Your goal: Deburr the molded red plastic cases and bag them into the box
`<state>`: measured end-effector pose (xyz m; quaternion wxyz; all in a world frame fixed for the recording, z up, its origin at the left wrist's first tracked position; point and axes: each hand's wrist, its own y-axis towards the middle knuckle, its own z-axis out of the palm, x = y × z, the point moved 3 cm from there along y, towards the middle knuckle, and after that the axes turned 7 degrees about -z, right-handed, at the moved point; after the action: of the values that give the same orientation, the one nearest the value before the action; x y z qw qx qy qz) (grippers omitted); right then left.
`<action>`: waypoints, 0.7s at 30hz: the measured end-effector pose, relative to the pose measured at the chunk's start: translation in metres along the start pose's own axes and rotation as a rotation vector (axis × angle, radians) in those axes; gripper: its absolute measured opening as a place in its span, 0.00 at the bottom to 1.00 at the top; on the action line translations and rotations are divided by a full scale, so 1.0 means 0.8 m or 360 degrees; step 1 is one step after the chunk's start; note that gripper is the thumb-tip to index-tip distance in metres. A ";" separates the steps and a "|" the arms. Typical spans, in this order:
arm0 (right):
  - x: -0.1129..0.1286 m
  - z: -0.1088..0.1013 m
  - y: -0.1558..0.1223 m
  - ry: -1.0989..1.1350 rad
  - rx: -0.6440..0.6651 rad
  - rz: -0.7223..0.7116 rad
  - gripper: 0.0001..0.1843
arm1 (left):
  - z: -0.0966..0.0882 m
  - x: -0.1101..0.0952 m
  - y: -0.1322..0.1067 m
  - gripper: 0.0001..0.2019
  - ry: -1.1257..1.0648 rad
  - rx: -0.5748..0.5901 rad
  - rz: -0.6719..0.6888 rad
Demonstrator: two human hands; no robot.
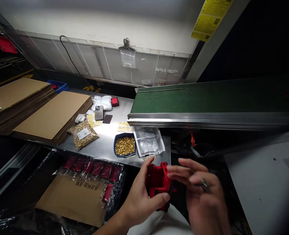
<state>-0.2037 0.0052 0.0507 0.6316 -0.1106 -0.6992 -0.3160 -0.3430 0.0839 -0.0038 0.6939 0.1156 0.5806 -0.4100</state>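
Note:
My left hand (146, 195) is closed around a red plastic housing (164, 178) with an open, hollow inside and black parts along its lower side. At the housing's right edge are the fingertips of my right hand (200, 189), which is smeared by motion. Something small and metallic (204, 185) shows between the curled fingers of that hand; its kind is too blurred to make out. Just beyond my hands stands a dark blue tray (114, 147) full of small brass-coloured parts (125, 146). Beside it is a white box (162, 145) with clear plastic bags (148, 143).
A green conveyor belt (183, 99) runs off to the right. On the metal table (105, 143) lie a bag of brass parts (84, 134), a phone (98, 113) and stacked cardboard (53, 114). Lower left, a plastic-lined crate (121, 169) holds red pieces (93, 168) and a cardboard sheet (73, 199).

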 end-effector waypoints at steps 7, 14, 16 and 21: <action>-0.035 -0.023 0.012 -0.0015 -0.0119 -0.0113 0.10 | -0.001 -0.015 -0.006 0.44 0.0541 -0.0279 0.0317; -0.271 -0.024 -0.011 -0.0774 0.0406 0.0226 0.10 | 0.003 -0.029 -0.016 0.46 0.0710 -0.0398 0.0514; -0.309 -0.029 -0.023 -0.0800 0.0464 0.0267 0.09 | 0.002 -0.028 -0.019 0.45 0.0665 -0.0406 0.0533; -0.386 -0.047 -0.029 -0.0858 0.0424 0.0399 0.13 | -0.004 -0.022 -0.026 0.45 0.0635 -0.0444 0.0474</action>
<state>-0.1308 0.0409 -0.2508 0.4666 -0.1919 -0.8575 -0.1007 -0.3598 0.0804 0.0173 0.6278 0.1813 0.7331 -0.1887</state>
